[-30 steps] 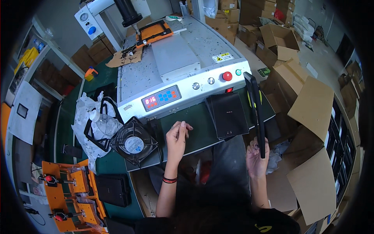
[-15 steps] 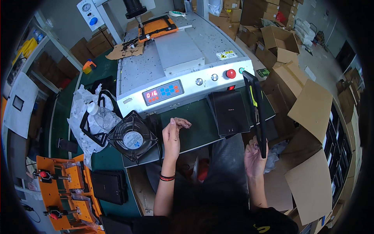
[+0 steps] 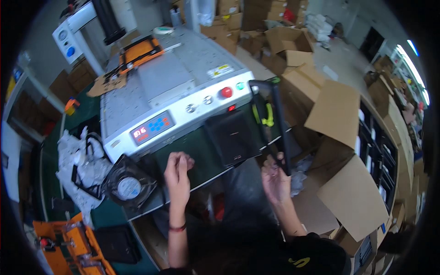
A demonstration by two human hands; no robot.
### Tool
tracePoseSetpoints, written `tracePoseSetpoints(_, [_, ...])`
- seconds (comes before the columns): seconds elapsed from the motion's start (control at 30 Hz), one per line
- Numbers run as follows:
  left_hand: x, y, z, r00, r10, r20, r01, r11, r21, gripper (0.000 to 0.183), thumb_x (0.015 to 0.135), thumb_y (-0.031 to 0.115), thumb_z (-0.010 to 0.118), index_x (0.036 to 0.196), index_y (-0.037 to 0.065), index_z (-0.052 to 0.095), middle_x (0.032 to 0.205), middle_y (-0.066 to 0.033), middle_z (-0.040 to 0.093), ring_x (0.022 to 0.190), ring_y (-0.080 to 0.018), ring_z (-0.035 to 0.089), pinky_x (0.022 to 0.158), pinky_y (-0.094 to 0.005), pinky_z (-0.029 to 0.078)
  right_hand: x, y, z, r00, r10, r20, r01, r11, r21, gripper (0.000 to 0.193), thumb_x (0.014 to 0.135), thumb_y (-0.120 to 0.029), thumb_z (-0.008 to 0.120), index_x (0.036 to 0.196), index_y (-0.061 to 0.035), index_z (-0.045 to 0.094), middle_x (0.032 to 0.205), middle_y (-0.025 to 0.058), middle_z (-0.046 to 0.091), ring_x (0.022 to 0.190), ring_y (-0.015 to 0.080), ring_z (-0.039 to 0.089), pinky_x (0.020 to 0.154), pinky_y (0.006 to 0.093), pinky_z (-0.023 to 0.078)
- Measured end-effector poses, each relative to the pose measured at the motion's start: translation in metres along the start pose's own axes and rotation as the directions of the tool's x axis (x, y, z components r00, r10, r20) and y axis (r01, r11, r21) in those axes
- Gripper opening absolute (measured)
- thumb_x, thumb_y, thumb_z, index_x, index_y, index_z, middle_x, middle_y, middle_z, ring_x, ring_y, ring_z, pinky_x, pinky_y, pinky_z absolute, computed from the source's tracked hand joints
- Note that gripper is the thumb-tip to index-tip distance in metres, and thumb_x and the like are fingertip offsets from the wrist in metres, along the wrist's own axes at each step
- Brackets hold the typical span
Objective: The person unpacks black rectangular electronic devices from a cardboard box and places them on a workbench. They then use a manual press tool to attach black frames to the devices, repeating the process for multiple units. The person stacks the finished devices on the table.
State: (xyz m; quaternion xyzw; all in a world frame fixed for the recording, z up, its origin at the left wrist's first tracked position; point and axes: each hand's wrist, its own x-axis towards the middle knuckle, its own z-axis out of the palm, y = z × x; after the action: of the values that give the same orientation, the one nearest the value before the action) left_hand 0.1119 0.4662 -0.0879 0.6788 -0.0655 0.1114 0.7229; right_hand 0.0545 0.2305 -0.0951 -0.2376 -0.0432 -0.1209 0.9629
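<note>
My right hand (image 3: 276, 182) grips the lower end of a thin black rectangular frame (image 3: 280, 120), which stands tilted on edge beside the bench. Through its opening shows a yellow-green object (image 3: 268, 117), too blurred to name. My left hand (image 3: 178, 173) is raised over the bench's front edge, fingers curled in, with nothing visible in them. Between the hands a stack of flat black panels (image 3: 233, 141) lies on the green bench top (image 3: 195, 168). Left of my left hand sits a black fan (image 3: 129, 187) with a pale round hub.
A white press machine (image 3: 183, 121) with display and buttons stands behind the bench, an orange plate (image 3: 141, 52) under its head. White plastic wrapping (image 3: 68, 153) lies left of the fan. Orange clamp fixtures (image 3: 75, 240) are lower left. An opened cardboard box (image 3: 350, 197) stands at my right.
My view has swung to the right, so the bench and machine appear farther left and tilted. My right hand still has the black frame; the left stays curled over the bench edge.
</note>
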Motion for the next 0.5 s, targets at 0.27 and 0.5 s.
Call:
tracePoseSetpoints(0.27, [-0.002,0.218,0.053,0.874,0.357,0.328,-0.457,0.377,0.806,0.022,0.083,0.007,0.063,0.101,-0.002,0.054,0.076,-0.0131,0.056,0.067,-0.0233,0.053,0.06,-0.0325,0.041,0.01,-0.017,0.003,0.997,0.011,0.07,-0.009,1.0,-0.028,0.021,0.095,-0.025,0.053,0.103,-0.0054,0.052,0.081,-0.0009,0.043,0.07,0.0074,0.038,0.063,0.0202,0.035])
tracePoseSetpoints(0.5, [-0.003,0.236,0.057,0.813,0.358,0.459,-0.521,0.097,0.848,0.031,0.081,0.012,0.068,0.105,-0.002,0.054,0.078,-0.0143,0.057,0.07,-0.028,0.056,0.062,-0.0348,0.043,0.005,-0.019,-0.001,0.999,0.007,0.042,-0.005,0.999,-0.047,0.018,0.094,-0.021,0.056,0.104,-0.0068,0.052,0.08,-0.0008,0.043,0.071,0.0079,0.04,0.064,0.0207,0.037])
